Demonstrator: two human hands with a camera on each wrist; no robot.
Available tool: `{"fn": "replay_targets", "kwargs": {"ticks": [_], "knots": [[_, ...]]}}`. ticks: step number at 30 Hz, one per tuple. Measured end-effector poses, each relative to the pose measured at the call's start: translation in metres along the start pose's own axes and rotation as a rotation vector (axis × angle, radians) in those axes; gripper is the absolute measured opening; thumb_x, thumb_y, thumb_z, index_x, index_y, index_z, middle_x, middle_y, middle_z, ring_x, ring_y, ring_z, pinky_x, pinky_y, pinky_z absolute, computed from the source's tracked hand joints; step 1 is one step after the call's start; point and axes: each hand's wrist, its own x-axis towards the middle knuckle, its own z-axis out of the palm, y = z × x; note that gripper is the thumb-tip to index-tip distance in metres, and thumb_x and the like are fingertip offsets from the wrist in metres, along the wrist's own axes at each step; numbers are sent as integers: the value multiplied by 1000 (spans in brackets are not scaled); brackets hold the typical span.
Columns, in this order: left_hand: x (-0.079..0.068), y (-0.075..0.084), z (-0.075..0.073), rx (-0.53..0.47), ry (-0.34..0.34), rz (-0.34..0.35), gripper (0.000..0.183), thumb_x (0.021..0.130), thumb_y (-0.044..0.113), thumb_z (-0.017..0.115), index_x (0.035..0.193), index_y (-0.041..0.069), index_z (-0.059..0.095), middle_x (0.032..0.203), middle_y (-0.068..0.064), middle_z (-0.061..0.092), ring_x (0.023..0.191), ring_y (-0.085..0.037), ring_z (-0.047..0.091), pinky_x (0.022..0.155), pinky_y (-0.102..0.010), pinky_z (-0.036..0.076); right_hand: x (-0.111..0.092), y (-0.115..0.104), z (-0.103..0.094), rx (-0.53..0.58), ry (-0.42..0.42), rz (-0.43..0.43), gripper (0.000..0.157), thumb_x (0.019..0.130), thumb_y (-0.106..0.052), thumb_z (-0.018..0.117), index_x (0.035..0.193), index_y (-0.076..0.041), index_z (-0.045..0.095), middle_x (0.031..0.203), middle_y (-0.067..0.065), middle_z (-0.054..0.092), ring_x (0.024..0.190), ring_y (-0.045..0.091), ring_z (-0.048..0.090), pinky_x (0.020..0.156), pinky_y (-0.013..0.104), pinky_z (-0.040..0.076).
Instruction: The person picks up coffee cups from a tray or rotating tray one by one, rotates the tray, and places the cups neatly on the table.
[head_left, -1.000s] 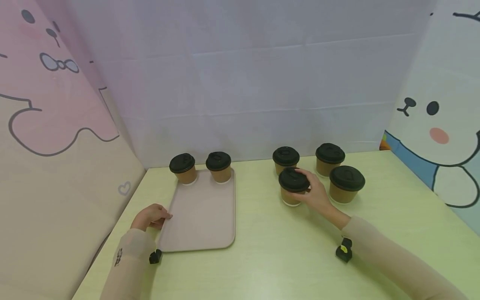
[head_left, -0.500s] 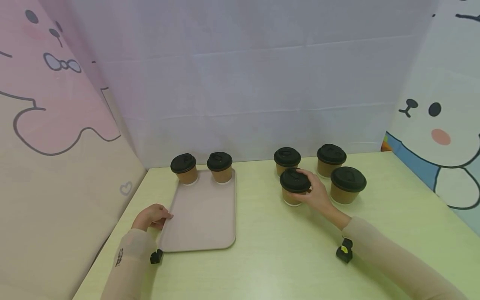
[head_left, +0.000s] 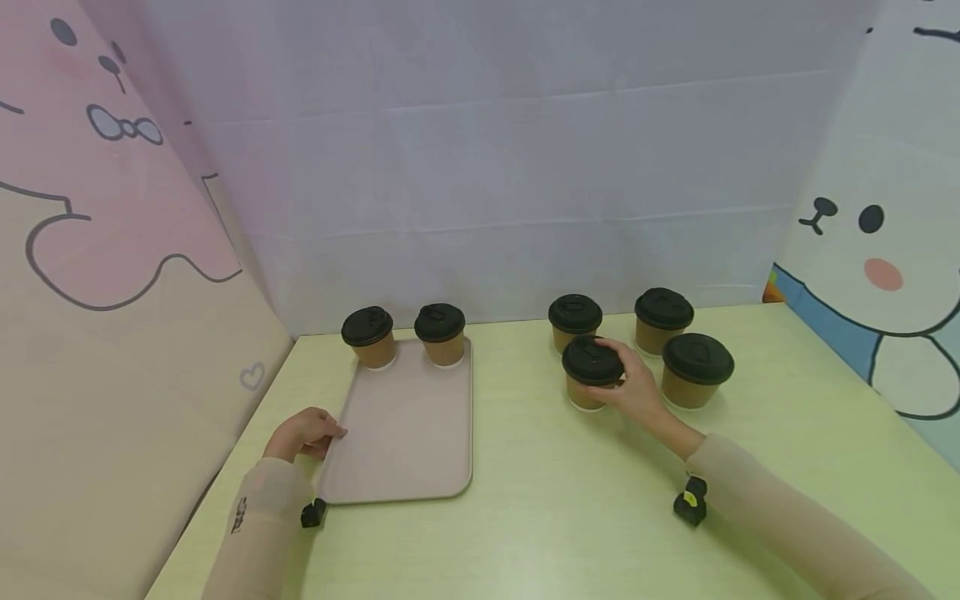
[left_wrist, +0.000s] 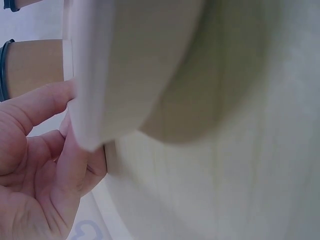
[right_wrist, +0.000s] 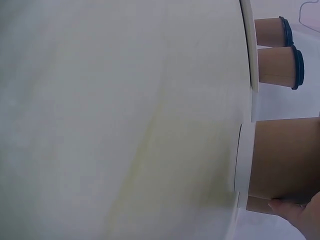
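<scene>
1. Head view: a pale, round-cornered tray lies on the light table. The left hand is at the tray's left edge, its fingers pinching the rim. The right hand, to the right of the tray and well apart from it, clasps a brown cup with a black lid, thumb and fingers around its side. This cup is upright, about level with the tray's middle. Two lidded cups stand at the tray's far end, a left one in the corner and a right one near the other corner. Well right of the tray are three more: a back cup and a far-right cup, both level with its far end, and a front-right cup, level with its middle.

2. Left wrist view: the left thumb is on the tray's rim, with fingers bent beneath the edge; one cup on the tray shows behind the thumb.

3. Right wrist view: the brown cup shows large, apart from the tray; only part of the right hand appears against it. Its lid is out of frame.
</scene>
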Motion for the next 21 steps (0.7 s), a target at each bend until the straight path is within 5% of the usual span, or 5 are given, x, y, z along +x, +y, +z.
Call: {"fn": "replay_targets", "kwargs": {"ticks": [21], "knots": [[-2,1,0,-6,4,-4,14,86,12,60,80,2,52,66,0,49,60,-10,49,58,-24,49,0,-1,-4,-35,-34,22,80,65,-17,83,132,-6,41,133,22,43,124,40,38,100,56,31]]}}
